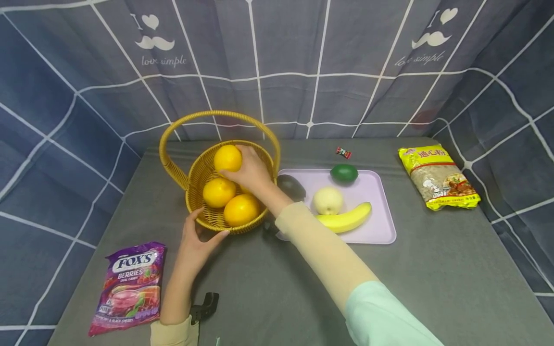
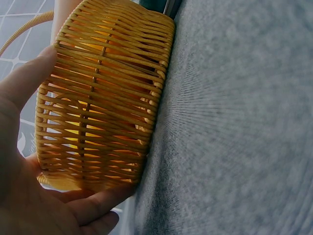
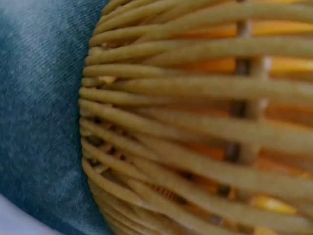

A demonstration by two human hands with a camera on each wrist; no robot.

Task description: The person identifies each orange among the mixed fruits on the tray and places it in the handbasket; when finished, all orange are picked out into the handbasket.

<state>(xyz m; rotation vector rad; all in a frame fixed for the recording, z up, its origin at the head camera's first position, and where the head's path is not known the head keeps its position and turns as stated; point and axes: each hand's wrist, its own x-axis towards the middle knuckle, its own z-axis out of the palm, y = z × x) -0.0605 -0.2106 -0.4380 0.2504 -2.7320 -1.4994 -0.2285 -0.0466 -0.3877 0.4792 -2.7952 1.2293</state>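
A yellow wicker basket (image 1: pixel 189 182) with a tall hoop handle stands at the back left, several oranges (image 1: pixel 241 210) inside it. My right hand (image 1: pixel 253 170) reaches over the basket's right rim and grips one orange (image 1: pixel 228 158), at the far side above the others. At the near left of the rim, my left hand (image 1: pixel 196 242) holds the basket. In the left wrist view the thumb lies against the upper rim and the fingers (image 2: pixel 100 205) curl round the woven side (image 2: pixel 102 98). The right wrist view shows only the basket's weave (image 3: pixel 195 112) up close, with orange behind it.
Right of the basket lies a lilac tray (image 1: pixel 383 226) with a banana (image 1: pixel 346 221), a pale round fruit (image 1: pixel 328 200), a green fruit (image 1: pixel 344 173) and a dark avocado-like fruit (image 1: pixel 291 187). A candy bag (image 1: pixel 130 288), a yellow packet (image 1: pixel 439 177) and a small wrapped sweet (image 1: pixel 344 153) also lie here.
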